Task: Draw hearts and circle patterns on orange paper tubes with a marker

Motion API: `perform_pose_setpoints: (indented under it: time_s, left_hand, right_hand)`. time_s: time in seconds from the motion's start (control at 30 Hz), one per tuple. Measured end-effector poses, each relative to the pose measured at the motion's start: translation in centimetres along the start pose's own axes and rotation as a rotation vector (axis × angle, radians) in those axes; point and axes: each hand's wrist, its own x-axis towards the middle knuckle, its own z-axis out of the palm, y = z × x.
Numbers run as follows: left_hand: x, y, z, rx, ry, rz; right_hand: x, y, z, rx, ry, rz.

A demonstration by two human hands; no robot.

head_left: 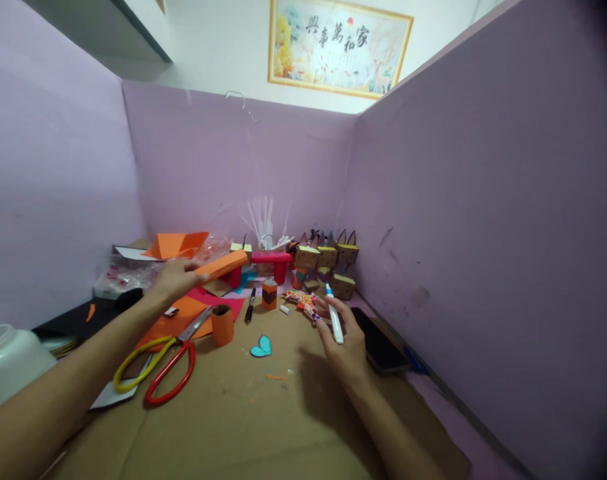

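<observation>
My left hand (176, 279) is closed around one end of a folded or rolled piece of orange paper (224, 265), raised over the left side of the work surface. Between the fingers of my right hand (348, 343) is a slim white glue pen (336, 323) with a blue tip pointing up and away. A small white cap (284, 309) lies beyond it. Near the middle rests a blue paper heart (261, 347) with a dark outline. An orange paper-covered tube (222, 325) stands upright left of the heart. Another orange tube (269, 295) bears a dark heart.
Scissors (169, 363) with red and yellow handles lie at left beside orange sheets (178, 319). A black pen (250, 307) is near the middle. Several small eared boxes (347, 252) stand at back right. A dark phone (378, 340) lies along the right wall (483, 233).
</observation>
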Motion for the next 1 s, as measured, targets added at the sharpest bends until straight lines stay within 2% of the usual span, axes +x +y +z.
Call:
perform_pose_setpoints:
  time_s: [0.07, 0.13, 0.2, 0.27, 0.33, 0.4, 0.47, 0.5, 0.53, 0.6, 0.63, 0.73, 0.83, 0.9, 1.0]
  left_hand:
    - [-3.2, 1.1, -1.2, -0.09, -0.083, -0.031]
    - [-7.2, 1.6, -1.4, -0.317, -0.222, -0.115]
    - [-11.3, 1.5, -0.4, -0.549, -0.432, -0.268]
    - [-14.7, 1.2, 1.4, -0.626, -0.648, -0.371]
    - [-17.1, 1.2, 3.1, -0.6, -0.707, -0.341]
    - [-18.5, 1.5, 4.1, -0.483, -0.671, -0.217]
    - [-19.4, 1.8, 4.5, -0.283, -0.514, -0.098]
    - [-19.7, 1.9, 4.5, -0.24, -0.463, -0.042]
    - [-19.9, 1.8, 4.5, -0.219, -0.437, -0.01]
    - [-20.3, 1.6, 4.5, -0.189, -0.42, 0.035]
    - [-20.4, 1.3, 4.6, -0.188, -0.454, 0.066]
    - [-20.1, 0.5, 4.7, -0.212, -0.453, 0.075]
    - [-19.5, -0.2, 4.7, -0.22, -0.484, 0.068]
    - [-18.9, -0.3, 4.7, -0.259, -0.483, 0.035]
    - [-17.8, 0.2, 4.7, -0.323, -0.387, -0.028]
  right_hand:
    - [-0.1, -0.3, 0.1, 0.014, 0.013, 0.018]
    - [-0.4, -0.9, 0.2, 0.082, 0.022, 0.055]
    - [-0.9, -1.6, 0.4, 0.209, 0.001, 0.107]
    - [-1.2, -2.0, 0.6, 0.332, -0.055, 0.152]
    - [-0.8, -1.8, 0.9, 0.358, -0.082, 0.174]
    - [0.5, -1.3, 1.5, 0.257, -0.062, 0.163]
    - [2.6, -0.7, 2.7, 0.075, -0.125, 0.13]
    - [3.8, -0.5, 3.4, -0.094, -0.172, 0.085]
    - [4.9, -0.3, 4.4, -0.294, -0.223, 0.028]
    - [6.8, -0.1, 6.6, -0.389, -0.266, -0.009]
    - [7.4, -0.1, 7.7, -0.423, -0.28, -0.015]
    - [8.3, 0.4, 10.7, -0.499, -0.315, -0.017]
    - [8.2, 1.1, 12.2, -0.534, -0.325, -0.007]
    - [8.1, 1.4, 12.2, -0.521, -0.337, 0.001]
    - [8.4, 0.9, 10.9, -0.436, -0.359, 0.006]
